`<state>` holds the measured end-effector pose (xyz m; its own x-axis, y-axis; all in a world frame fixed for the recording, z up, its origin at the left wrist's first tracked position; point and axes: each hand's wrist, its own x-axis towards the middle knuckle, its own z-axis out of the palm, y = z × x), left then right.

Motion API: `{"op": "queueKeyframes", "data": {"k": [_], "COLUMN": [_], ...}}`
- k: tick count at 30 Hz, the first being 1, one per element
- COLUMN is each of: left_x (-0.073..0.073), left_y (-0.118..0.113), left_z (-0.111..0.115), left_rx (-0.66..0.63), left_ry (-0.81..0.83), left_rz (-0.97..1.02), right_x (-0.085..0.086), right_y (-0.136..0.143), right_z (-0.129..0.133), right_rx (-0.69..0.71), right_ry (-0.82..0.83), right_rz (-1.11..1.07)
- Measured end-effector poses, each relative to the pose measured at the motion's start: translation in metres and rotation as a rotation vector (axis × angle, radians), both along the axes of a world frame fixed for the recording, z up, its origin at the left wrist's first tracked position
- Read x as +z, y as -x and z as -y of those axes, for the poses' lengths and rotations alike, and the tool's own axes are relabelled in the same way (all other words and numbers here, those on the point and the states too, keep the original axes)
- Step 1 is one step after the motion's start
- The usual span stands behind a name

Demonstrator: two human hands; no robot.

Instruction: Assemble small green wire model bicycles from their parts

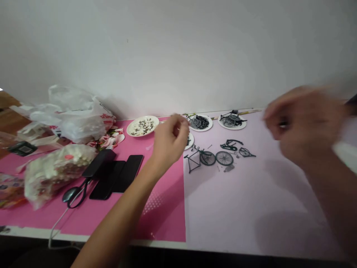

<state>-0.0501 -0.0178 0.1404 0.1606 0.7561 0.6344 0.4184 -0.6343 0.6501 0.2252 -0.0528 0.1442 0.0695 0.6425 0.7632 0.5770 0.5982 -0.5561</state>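
Between the left hand (171, 134) and the right hand (305, 121), a small bicycle frame (200, 159) lies against one wheel (208, 159) (whether joined, I cannot tell); a second wheel (224, 158) and further dark parts (228, 147) lie loose, so much seems left. The left hand curls, the right blurs; what either grips cannot be told. Plates (209, 127) flank the left hand.

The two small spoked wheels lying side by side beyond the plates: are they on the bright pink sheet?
No, both wheels lie on the pale lilac sheet.
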Motion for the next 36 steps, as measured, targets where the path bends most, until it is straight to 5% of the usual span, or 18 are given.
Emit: {"op": "queueKeyframes", "data": {"k": [4,8,11,24,32,36], "left_x": [-0.043,-0.072,-0.082,-0.105,-0.120,-0.125], "left_y": [-0.014,-0.021,-0.020,-0.020,-0.021,-0.020], "left_z": [-0.021,-0.024,-0.017,-0.012,-0.014,-0.015], "left_rx": [0.378,0.387,0.370,0.187,0.096,0.055], "left_ry": [0.324,0.477,0.468,0.529,0.506,0.488], "left_rz": [-0.562,-0.749,-0.736,-0.542,-0.307,-0.186], "right_x": [-0.046,-0.101,-0.119,-0.135,-0.127,-0.123], "right_y": [-0.018,-0.058,-0.082,-0.080,-0.054,-0.016], "right_z": [-0.033,-0.053,-0.057,-0.065,-0.055,-0.039], "right_rx": [-0.169,-0.313,-0.337,-0.226,-0.451,-0.112], "right_ry": [0.387,0.640,0.675,0.669,0.509,0.460], "right_rz": [0.244,0.314,0.287,0.344,0.554,0.447]}}
